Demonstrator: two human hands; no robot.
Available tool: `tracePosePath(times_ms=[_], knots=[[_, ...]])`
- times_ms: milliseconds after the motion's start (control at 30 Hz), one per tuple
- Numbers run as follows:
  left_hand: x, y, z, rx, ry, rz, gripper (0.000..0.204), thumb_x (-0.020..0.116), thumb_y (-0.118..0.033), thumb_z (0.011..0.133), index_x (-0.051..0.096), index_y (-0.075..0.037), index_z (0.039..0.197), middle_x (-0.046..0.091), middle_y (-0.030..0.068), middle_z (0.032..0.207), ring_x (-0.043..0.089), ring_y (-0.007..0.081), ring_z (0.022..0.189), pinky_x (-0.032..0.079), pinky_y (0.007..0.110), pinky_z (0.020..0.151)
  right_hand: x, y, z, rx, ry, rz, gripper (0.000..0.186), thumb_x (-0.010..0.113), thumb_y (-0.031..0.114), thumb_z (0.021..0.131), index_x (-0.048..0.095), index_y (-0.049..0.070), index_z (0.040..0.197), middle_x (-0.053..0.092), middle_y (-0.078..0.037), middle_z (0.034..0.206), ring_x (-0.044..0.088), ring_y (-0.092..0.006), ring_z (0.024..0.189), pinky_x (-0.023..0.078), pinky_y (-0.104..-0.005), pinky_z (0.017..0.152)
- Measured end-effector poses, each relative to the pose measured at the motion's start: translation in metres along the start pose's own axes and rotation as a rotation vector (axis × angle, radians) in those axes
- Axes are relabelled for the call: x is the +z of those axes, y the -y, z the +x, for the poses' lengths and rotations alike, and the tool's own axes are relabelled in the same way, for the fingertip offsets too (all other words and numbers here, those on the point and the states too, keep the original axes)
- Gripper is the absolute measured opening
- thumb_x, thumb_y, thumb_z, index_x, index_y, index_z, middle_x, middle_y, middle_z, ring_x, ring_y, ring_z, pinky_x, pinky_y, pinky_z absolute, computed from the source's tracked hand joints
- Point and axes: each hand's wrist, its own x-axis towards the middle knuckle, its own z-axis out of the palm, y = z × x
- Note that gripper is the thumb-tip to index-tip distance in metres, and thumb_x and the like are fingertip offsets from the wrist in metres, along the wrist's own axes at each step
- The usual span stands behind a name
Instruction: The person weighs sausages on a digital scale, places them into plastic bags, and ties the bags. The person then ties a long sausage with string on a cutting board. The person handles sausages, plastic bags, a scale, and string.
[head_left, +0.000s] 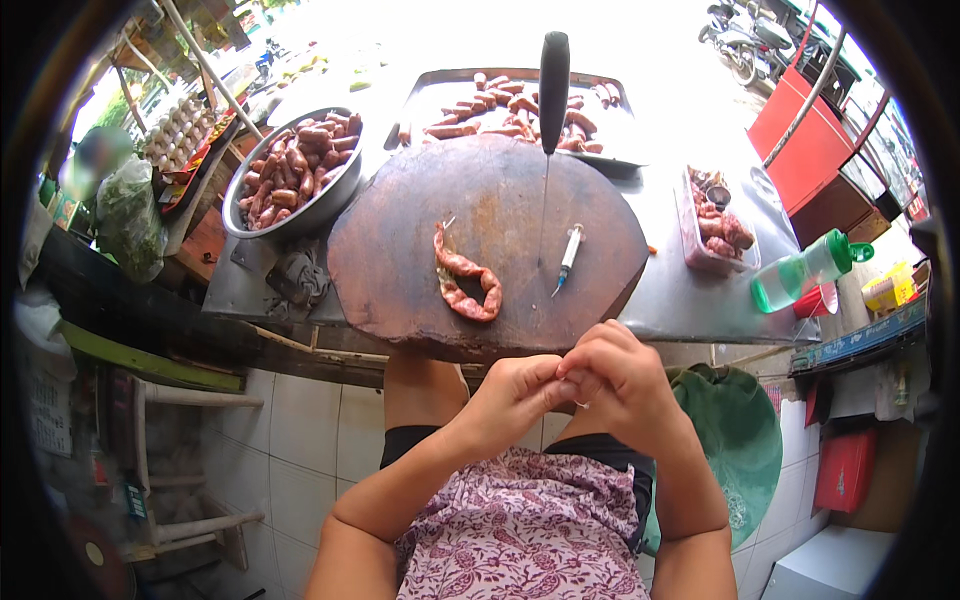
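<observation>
Below the near edge of the round wooden chopping board [480, 220], the left hand [515, 395] and right hand [620, 380] meet, fingertips pinched together on something too small to make out. On the board lie a curled sausage [465, 285] and, just right of it, a syringe [568, 258]. A knife [552, 90] stands stuck upright at the board's far edge, on the metal worktop [690, 300].

Both hands pinched together, left hand [515, 395], right hand [620, 380], perhaps on thin string.
</observation>
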Motion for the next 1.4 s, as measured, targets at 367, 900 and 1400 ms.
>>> tracePosePath(times_ms=[367,900,1400], knots=[[0.006,0.025,-0.014,0.111,-0.267,-1.189,0.026,0.044,-0.019,0.105,0.057,-0.001,0.092,0.065,0.0194,0.108,0.065,0.0325,0.108,0.055,0.043,0.095,0.041,-0.013,-0.054,0.358,-0.413,0.160,0.016,0.062,0.006,0.093,0.065,-0.006,0.104,0.066,-0.010,0.100,0.064,-0.0167,0.093,0.051,-0.0282,0.078],[0.014,0.016,-0.018,-0.090,-0.286,-1.009,0.024,0.044,-0.023,0.106,0.052,-0.006,0.090,0.048,0.0014,0.076,0.044,0.0104,0.067,0.037,0.024,0.060,0.050,0.005,-0.042,0.367,-0.269,0.405,0.010,0.058,0.001,0.096,0.066,-0.005,0.096,0.067,-0.008,0.088,0.063,-0.0118,0.081,0.052,-0.0249,0.072],[0.014,0.019,-0.016,-0.039,-0.375,-0.960,0.024,0.044,-0.026,0.105,0.049,-0.007,0.091,0.043,0.0002,0.074,0.040,0.0103,0.066,0.035,0.025,0.058,0.068,0.004,-0.046,0.458,-0.165,0.271,0.003,0.060,-0.003,0.089,0.063,-0.003,0.087,0.068,-0.010,0.086,0.063,-0.0155,0.074,0.051,-0.0273,0.065]])
